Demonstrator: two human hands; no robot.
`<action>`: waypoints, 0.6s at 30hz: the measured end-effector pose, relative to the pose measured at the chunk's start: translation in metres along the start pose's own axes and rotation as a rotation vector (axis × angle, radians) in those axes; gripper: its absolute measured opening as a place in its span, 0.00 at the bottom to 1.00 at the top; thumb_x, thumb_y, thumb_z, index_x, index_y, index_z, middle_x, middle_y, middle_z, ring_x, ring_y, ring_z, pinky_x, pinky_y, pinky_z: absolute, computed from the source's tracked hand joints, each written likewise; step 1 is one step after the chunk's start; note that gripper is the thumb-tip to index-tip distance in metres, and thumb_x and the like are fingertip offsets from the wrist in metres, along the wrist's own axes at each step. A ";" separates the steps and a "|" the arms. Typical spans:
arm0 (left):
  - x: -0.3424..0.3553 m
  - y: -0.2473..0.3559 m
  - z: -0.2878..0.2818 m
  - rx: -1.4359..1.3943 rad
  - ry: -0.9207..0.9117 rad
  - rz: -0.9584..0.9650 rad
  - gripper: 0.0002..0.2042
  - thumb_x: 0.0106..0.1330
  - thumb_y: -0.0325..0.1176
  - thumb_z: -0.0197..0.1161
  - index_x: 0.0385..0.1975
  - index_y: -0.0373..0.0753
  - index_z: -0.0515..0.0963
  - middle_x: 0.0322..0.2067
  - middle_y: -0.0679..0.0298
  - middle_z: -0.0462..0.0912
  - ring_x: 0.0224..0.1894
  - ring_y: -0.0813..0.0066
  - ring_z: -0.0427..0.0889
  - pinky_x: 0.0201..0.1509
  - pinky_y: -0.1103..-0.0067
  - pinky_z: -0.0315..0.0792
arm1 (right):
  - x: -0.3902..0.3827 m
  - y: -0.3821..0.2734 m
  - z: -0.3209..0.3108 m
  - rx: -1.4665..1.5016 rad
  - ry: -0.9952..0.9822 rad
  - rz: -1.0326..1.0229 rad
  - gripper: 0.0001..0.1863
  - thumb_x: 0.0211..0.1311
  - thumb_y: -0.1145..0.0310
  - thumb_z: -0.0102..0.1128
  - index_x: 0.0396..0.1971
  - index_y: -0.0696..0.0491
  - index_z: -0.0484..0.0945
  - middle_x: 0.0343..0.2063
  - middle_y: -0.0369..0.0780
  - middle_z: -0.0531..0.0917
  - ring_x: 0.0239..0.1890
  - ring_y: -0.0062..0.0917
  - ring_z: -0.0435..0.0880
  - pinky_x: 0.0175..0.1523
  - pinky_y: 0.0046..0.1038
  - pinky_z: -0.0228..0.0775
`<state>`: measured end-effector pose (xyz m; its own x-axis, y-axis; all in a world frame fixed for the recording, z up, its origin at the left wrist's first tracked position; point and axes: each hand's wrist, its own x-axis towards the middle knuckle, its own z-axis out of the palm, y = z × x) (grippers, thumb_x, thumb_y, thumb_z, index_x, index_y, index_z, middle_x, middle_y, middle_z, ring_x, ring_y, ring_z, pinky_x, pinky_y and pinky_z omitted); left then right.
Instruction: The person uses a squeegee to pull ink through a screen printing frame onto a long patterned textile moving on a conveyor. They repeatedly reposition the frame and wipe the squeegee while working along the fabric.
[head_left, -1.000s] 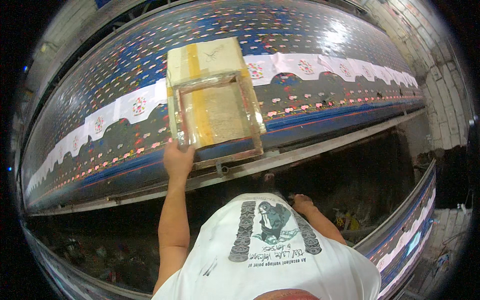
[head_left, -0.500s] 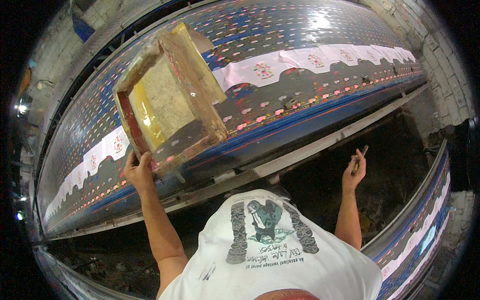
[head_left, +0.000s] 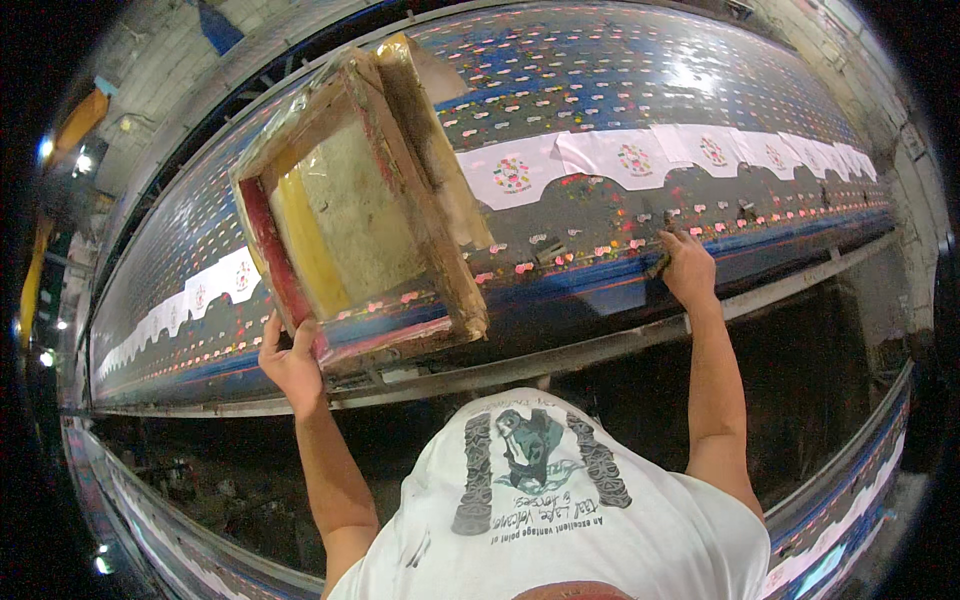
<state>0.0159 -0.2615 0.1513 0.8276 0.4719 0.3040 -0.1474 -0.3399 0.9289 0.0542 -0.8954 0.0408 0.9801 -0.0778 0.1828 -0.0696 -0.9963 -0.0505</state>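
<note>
While left hand [head_left: 292, 362] is clamping the wooden screen frame [head_left: 355, 205] by its lower corner, tilted above the grip, right hand [head_left: 688, 268] is pressing closed on the table edge [head_left: 600, 290]; steadying advised.

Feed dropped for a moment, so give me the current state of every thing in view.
Printing screen frame: lifted, tilted, near corner gripped.
Left hand: shut on the frame's corner.
Right hand: resting on the table's near part, grip unclear.
White fabric pieces: flat in a row, printed.
Long printing table: covered in paint marks.
</note>
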 end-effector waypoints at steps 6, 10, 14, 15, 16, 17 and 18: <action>-0.013 0.017 0.007 0.063 0.129 -0.068 0.18 0.67 0.22 0.72 0.57 0.27 0.89 0.46 0.66 0.92 0.46 0.79 0.85 0.54 0.78 0.78 | 0.036 -0.050 0.010 0.016 0.099 -0.091 0.32 0.63 0.71 0.73 0.70 0.48 0.82 0.65 0.45 0.84 0.68 0.47 0.83 0.68 0.48 0.77; 0.001 0.013 0.035 0.002 0.176 0.001 0.19 0.66 0.22 0.73 0.57 0.28 0.90 0.44 0.67 0.92 0.42 0.81 0.85 0.50 0.80 0.78 | 0.038 -0.129 0.037 0.378 0.112 -0.519 0.32 0.61 0.73 0.70 0.69 0.49 0.83 0.61 0.45 0.85 0.64 0.48 0.84 0.64 0.51 0.79; 0.014 0.023 0.081 -0.063 0.147 0.004 0.19 0.67 0.21 0.73 0.58 0.28 0.89 0.41 0.65 0.92 0.39 0.81 0.86 0.46 0.80 0.79 | 0.037 -0.155 0.042 0.369 0.086 -0.593 0.25 0.57 0.74 0.68 0.58 0.51 0.85 0.49 0.47 0.84 0.53 0.49 0.85 0.55 0.52 0.82; 0.014 0.027 0.096 -0.047 0.119 0.003 0.20 0.66 0.22 0.74 0.58 0.28 0.89 0.40 0.65 0.93 0.38 0.79 0.87 0.45 0.79 0.79 | 0.035 -0.152 0.042 0.398 0.063 -0.602 0.23 0.57 0.74 0.68 0.55 0.51 0.85 0.47 0.47 0.84 0.51 0.49 0.85 0.52 0.52 0.83; 0.015 0.031 0.111 -0.031 0.088 0.003 0.20 0.66 0.23 0.75 0.59 0.29 0.88 0.38 0.64 0.93 0.37 0.78 0.87 0.44 0.78 0.80 | 0.030 -0.148 0.043 0.427 0.040 -0.608 0.20 0.56 0.74 0.67 0.51 0.52 0.86 0.45 0.47 0.83 0.48 0.50 0.84 0.49 0.53 0.83; 0.016 0.024 0.127 -0.030 0.096 0.012 0.21 0.66 0.23 0.76 0.60 0.29 0.87 0.36 0.65 0.91 0.32 0.79 0.86 0.37 0.77 0.79 | 0.021 -0.147 0.034 0.455 0.012 -0.571 0.13 0.55 0.73 0.68 0.43 0.52 0.85 0.43 0.47 0.83 0.47 0.51 0.86 0.47 0.51 0.84; 0.018 0.004 0.138 -0.080 0.034 0.012 0.20 0.67 0.23 0.76 0.59 0.29 0.87 0.35 0.66 0.91 0.30 0.80 0.85 0.33 0.76 0.79 | 0.012 -0.142 0.027 0.455 -0.069 -0.554 0.13 0.56 0.72 0.69 0.42 0.52 0.85 0.43 0.47 0.84 0.47 0.51 0.87 0.47 0.51 0.85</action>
<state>0.1050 -0.3670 0.1307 0.8068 0.4961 0.3210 -0.2013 -0.2800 0.9387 0.0813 -0.7541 0.0239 0.8596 0.4518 0.2385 0.5107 -0.7734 -0.3755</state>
